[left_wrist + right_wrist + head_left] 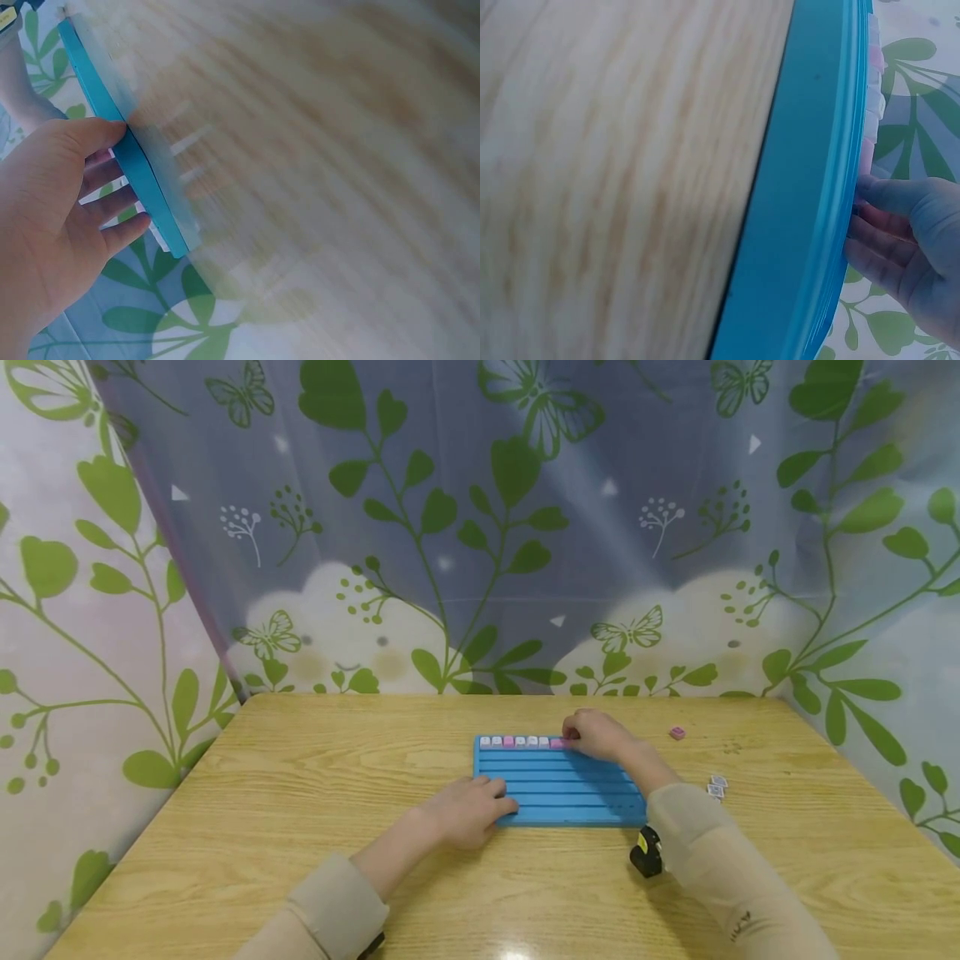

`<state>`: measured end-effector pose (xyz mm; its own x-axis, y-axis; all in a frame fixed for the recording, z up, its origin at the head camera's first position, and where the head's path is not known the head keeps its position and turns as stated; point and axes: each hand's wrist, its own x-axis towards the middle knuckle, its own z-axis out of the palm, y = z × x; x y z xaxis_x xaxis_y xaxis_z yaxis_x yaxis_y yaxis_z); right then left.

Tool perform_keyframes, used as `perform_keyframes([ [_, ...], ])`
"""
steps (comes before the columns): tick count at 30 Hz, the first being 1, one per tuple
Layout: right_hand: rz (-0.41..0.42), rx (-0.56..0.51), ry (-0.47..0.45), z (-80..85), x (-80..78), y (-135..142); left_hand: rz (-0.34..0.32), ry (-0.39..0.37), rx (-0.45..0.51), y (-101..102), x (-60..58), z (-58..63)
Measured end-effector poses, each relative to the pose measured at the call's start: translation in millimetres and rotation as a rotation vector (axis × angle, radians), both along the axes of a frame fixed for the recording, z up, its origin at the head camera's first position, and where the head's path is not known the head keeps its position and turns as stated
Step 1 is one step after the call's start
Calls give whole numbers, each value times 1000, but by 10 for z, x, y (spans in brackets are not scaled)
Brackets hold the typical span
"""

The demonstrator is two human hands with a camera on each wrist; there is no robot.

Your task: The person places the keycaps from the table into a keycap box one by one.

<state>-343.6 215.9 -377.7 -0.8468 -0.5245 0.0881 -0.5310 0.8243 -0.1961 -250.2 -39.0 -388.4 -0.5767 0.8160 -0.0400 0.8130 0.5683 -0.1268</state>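
Observation:
A blue grooved tray [562, 789] lies on the table, with a row of white and pink keycaps [521, 742] along its far groove. My left hand [467, 810] holds the tray's near left corner; the left wrist view shows its thumb [105, 135] against the front edge and the other fingers behind it. At the right end of the row, my right hand [600, 735] pinches a pink keycap [558, 744], largely covered by the fingers. From the right wrist, the thumb [885, 193] appears right at the row's end, other fingers against the tray's side.
A loose pink keycap [677, 732] lies to the right beyond the right hand. Several white keycaps [717, 787] lie nearer, beside the right forearm. The wooden table [315, 777] meets a leaf-patterned curtain [465, 527]. A black wrist camera [647, 852] hangs under the right sleeve.

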Motion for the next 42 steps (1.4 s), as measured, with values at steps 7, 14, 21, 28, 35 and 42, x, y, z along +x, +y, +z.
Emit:
perform_keyframes([
  [7, -19, -1, -10, 3, 19, 1, -6, 5, 2, 5, 1, -7],
  [14, -73, -11, -25, 39, 45, 76, -11, 1, 11, 7, -7, -3],
  [21, -87, -16, -29, 89, 104, 263, -16, 13, 5, 2, -20, -11],
  [28, -114, -93, -67, 115, 220, 536, -22, 26, 0, 6, -20, -24],
  [35, -172, -140, -86, 139, 381, 821, -24, 20, 3, 1, -12, -28],
  [42, -215, -104, -109, 188, 554, 1089, -20, 9, 4, 3, -16, -26],
])
